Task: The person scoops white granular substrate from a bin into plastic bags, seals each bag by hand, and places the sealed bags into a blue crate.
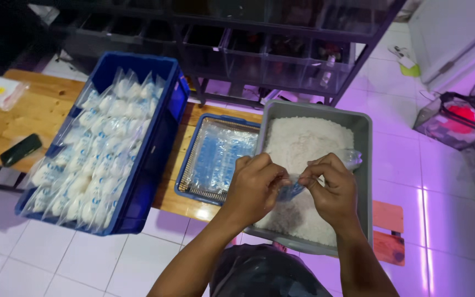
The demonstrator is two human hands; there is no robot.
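Both hands meet over the grey tub [365, 165] of white grains: the left hand [257, 184] and right hand [328, 190] each pinch a side of a small clear bag's [292, 188] mouth, fingers closed on the plastic, seemingly working it open (the bag looks empty). Opening appears to be the step in hand; next it would need holding wide and steady. Left lie a tray [185, 170] of flat bags and a blue crate [160, 137] of filled ones.

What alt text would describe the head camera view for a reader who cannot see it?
Two hands, left hand and right hand, hold a small clear plastic bag over a grey tub of white grains. A blue tray of bags and a blue crate of filled bags sit to the left.
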